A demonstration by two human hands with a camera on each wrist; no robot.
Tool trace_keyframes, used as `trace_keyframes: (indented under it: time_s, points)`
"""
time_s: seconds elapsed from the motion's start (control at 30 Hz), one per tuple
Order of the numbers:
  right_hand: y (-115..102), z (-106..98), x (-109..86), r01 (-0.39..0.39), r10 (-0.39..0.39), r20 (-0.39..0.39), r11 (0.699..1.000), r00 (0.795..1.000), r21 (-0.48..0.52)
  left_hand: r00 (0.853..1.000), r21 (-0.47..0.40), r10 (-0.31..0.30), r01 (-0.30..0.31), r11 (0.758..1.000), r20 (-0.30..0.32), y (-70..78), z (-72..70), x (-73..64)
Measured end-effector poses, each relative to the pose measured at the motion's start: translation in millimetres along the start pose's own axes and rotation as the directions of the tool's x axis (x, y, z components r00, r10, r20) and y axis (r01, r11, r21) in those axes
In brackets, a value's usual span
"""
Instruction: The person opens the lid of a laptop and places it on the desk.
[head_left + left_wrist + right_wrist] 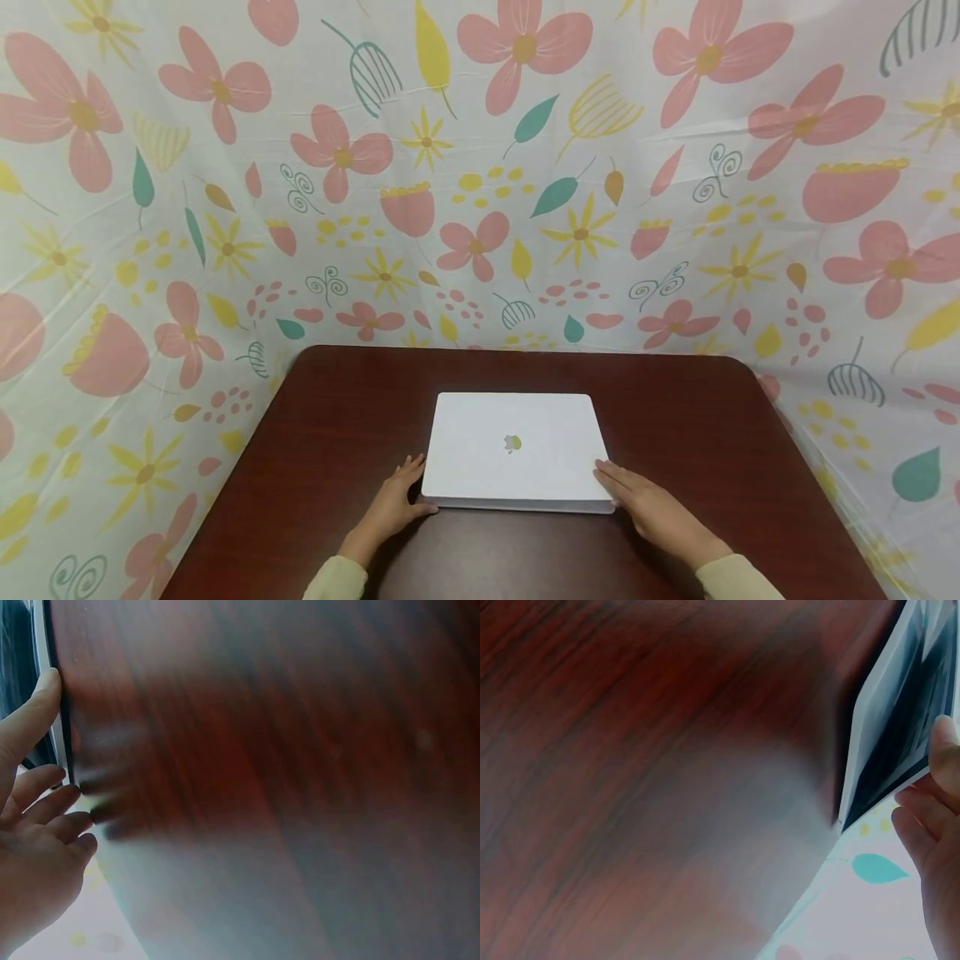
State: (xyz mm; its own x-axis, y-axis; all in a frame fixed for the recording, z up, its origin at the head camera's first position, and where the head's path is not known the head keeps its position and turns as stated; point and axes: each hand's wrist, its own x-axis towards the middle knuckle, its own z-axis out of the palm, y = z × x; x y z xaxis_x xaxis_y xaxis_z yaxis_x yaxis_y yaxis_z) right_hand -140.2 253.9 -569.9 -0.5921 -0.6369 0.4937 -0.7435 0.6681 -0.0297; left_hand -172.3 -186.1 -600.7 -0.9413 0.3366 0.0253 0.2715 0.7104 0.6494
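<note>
One pale laptop (521,462) lies flat on a dark red-brown table (690,417), roughly central across the table's width and between the two hands. Its long axis runs left to right before the person, close to parallel with the table's far edge; its short axis points away from the person. The front edge faces the person, with a narrow gap between lid and base along it; the right wrist view shows a dark interior in that gap. An apple-shaped logo (512,443) sits at mid-lid, appearing inverted from the person's side. Left hand (390,502): fingers relaxed and apart from the thumb, the thumb touching the front edge by the left corner, the fingers alongside the left edge; whether those fingertips make contact cannot be told. Right hand (656,510): thumb and fingers pinch the lid at its right front corner, fingers together on its upper face. Light sleeves (738,581) cover both wrists. A floral-printed cloth (480,171) hangs behind the table.
</note>
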Motion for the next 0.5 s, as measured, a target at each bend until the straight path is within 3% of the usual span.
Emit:
trace_keyframes:
  time_s: [0.5]
  points:
    - [0.4, -11.5, 7.7, -0.085, 0.085, 0.060, 0.996, 0.995, 0.009, 0.996, 0.003, 0.091, -0.091, 0.996, -0.011, -1.6, -0.7, 1.9]
